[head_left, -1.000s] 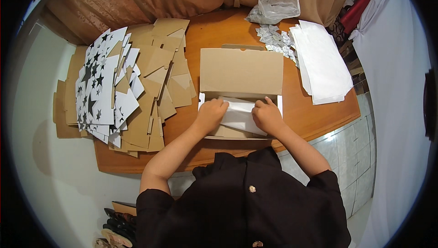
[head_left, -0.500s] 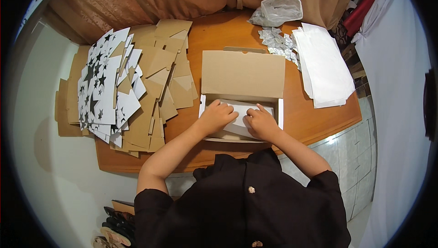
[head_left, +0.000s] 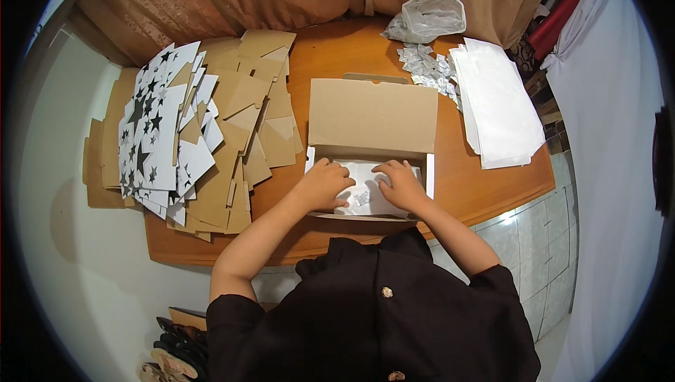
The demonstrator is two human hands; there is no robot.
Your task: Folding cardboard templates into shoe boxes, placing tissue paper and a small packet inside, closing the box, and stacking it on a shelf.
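In front of me stands a cardboard box (head_left: pixel 373 113) with its lid raised, brown inside and white on its side walls. A sheet of white paper (head_left: pixel 380 204) lines the bottom. On the paper lies a small whitish sachet (head_left: pixel 362 199) with faint print. My left hand (head_left: pixel 325 185) reaches over the box's left part, fingers apart on the paper. Opposite it, my right hand (head_left: pixel 403 186) rests on the paper's right part, its fingers spread too. The sachet lies between the hands, untouched.
On the left, flat brown cardboard blanks (head_left: pixel 235 136) and star-printed white ones (head_left: pixel 151 129) lie in a loose heap. Beyond the box, several small sachets (head_left: pixel 427 69) spill near a clear plastic bag (head_left: pixel 432 16). A white paper stack (head_left: pixel 498 104) sits at the right.
Both hands have loosened from the paper's edge and spread out over it. The paper now lies flatter, and the sachet has come into sight between my hands.
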